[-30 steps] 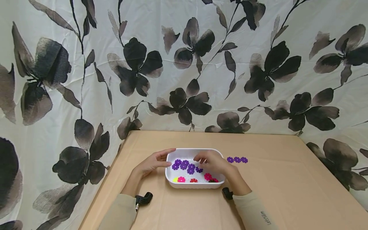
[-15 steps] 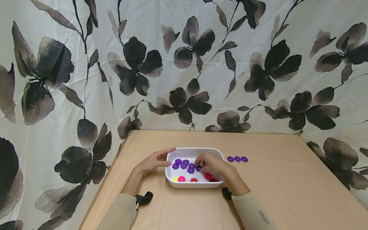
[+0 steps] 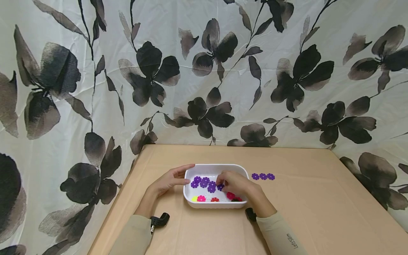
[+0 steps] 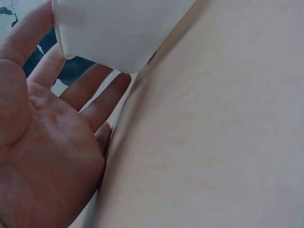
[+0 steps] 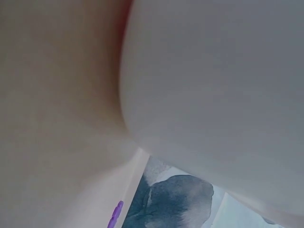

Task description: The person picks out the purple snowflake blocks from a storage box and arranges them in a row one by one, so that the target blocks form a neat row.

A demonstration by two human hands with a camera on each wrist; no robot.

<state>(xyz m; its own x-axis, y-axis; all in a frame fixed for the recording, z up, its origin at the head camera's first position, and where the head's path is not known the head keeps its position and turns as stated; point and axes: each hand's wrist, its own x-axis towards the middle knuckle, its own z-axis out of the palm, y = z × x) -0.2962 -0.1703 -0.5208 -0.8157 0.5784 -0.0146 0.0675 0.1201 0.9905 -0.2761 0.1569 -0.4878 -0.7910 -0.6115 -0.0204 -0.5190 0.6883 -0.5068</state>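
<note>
A white plastic tray (image 3: 216, 205) holds several purple flower-shaped discs (image 3: 204, 182). My left hand (image 3: 169, 181) grips its left end, thumb over the rim and index finger at the back corner. In the left wrist view the other fingers lie along the tray's outer wall (image 4: 114, 33). My right hand (image 3: 234, 182) reaches in over the right side, fingers curled down, and pinches a purple flower disc (image 3: 220, 187) close over the tray floor. Only the tray's outer wall (image 5: 213, 95) fills the right wrist view, with that hand's fingers hidden.
Three purple discs (image 3: 262, 176) lie in a row on the tan table (image 3: 312, 198), right of the tray. Along the tray's front wall are pink (image 3: 201, 198), red (image 3: 215, 199) and yellow discs (image 3: 194, 199). A floral curtain (image 3: 204, 81) hangs behind the table.
My right hand's fingertips have come down onto the purple disc at the right of the group and curled closer together. The left hand and the tray have stayed in place.
</note>
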